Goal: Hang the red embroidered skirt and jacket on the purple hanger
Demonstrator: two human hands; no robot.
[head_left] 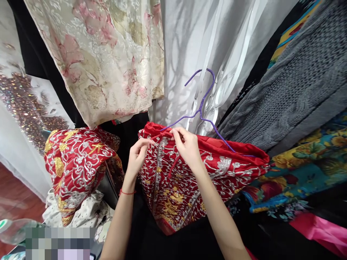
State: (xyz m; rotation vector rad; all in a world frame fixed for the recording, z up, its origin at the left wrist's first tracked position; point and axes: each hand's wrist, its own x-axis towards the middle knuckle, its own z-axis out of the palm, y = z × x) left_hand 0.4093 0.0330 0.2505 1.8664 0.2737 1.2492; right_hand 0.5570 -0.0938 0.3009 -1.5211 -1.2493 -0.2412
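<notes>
A red garment [179,180] with silver and gold embroidery hangs in front of me, its gathered red waistband spread along a purple hanger [200,108]. Thin red drawstring [165,133] comes out at the waistband's left part. My left hand [138,153] pinches one side of this string, fingertips together. Close by on the right, my right hand [185,144] pinches the string too, thumb against forefinger. A loose string end dangles below the right hand. The hanger's lower bar is hidden inside the waistband.
Another red embroidered cloth [81,162] lies in a heap at left, over white dotted fabric [78,209]. Cream floral cloth [108,61] hangs above. A grey knitted garment [292,72] and a teal floral one [298,169] hang at right. A plastic bottle [18,231] is at lower left.
</notes>
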